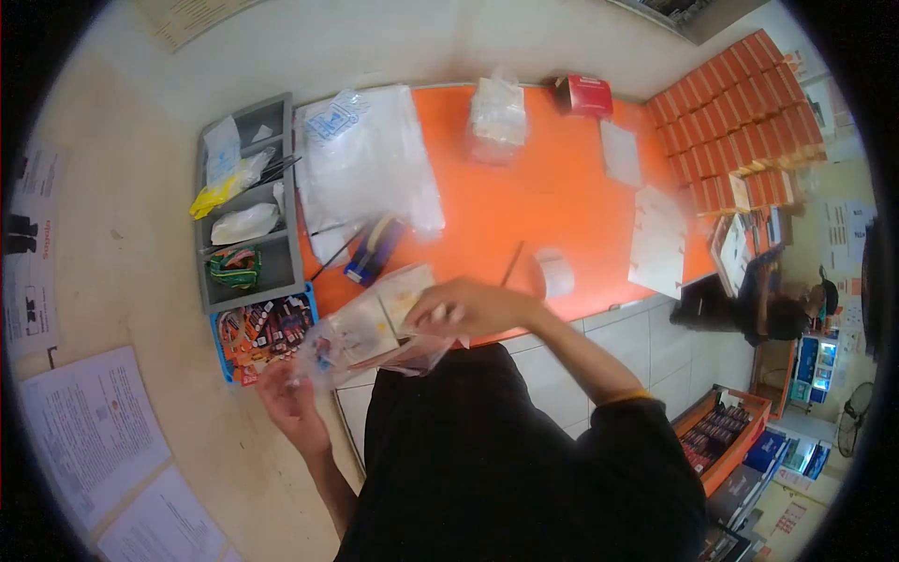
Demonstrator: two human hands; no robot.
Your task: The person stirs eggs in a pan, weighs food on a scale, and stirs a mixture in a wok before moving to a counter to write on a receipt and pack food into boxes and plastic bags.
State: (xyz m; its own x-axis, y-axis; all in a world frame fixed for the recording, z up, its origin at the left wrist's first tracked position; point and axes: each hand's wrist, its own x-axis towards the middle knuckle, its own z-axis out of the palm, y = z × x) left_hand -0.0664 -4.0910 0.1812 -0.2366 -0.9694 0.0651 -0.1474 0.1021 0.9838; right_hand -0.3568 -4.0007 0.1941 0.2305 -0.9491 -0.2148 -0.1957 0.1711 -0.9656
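A clear plastic bag (361, 328) with pale, flat items inside hangs between my hands at the near edge of the orange table (487, 225). My left hand (288, 398) is closed on the crumpled end of the bag, beside a blue tray of small packets (267, 332). Over the other end of the bag is my right hand (454, 309), its fingers bent against the pale contents; its exact grip is partly hidden. Just beyond the bag lie a dark blue box (375, 251) and a roll of white labels or tape (554, 273).
A grey divided tray (292, 187) stands at the left beside stacked plastic sheets (375, 159). Farther back are a wrapped bundle (498, 120) and a red box (590, 96). Orange boxes (740, 112) are piled at the right, near another person (773, 304).
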